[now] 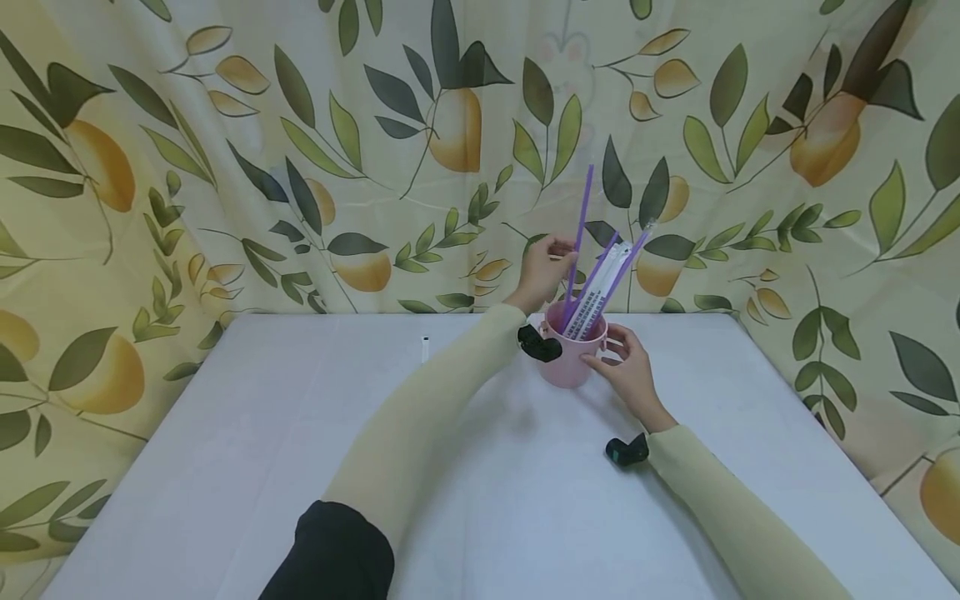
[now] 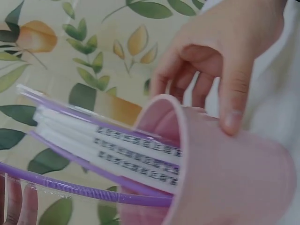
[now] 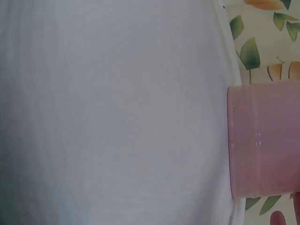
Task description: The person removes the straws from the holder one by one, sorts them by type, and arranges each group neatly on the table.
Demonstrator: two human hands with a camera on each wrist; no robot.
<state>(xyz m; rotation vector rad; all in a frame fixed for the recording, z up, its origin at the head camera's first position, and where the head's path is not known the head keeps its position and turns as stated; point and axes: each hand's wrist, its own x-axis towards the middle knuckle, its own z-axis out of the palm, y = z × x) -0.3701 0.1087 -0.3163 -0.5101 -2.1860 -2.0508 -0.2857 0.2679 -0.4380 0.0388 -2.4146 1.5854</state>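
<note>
- Table (image 1: 225,483), white-covered, seen from above its near edge. Its left and right edges slant inward in the head view toward a straight far edge.
- Curtain (image 1: 420,200), cream with orange-yellow fruit and green and grey leaves, hanging beyond the far edge and past the left and right edges. Soft folds run down it.
- Pink cup (image 1: 566,367) standing upright near the table's far edge, right of that edge's middle.
- Inside the cup, white strips (image 1: 598,292) with dark print lean to the right, with two purple straws (image 1: 628,259) slanting alongside them.
- Left hand (image 1: 542,271), raised above the cup's left side, its fingertips pinching a steeper purple straw (image 1: 585,200), whose lower end is in the cup.
- Right hand (image 1: 630,371) clamped round the cup's right side, thumb on the near wall, fingers behind.
- Small white stick (image 1: 425,348) with a dark tip, near the far edge, left of its middle.
- Pale yellow-green sleeves (image 1: 435,408) reaching in over the table from its near edge; black cloth (image 1: 337,546) covers the left arm higher up. A black device (image 1: 627,452) sits at each wrist.
- Faint shadows lie on the cover beneath both arms.
</note>
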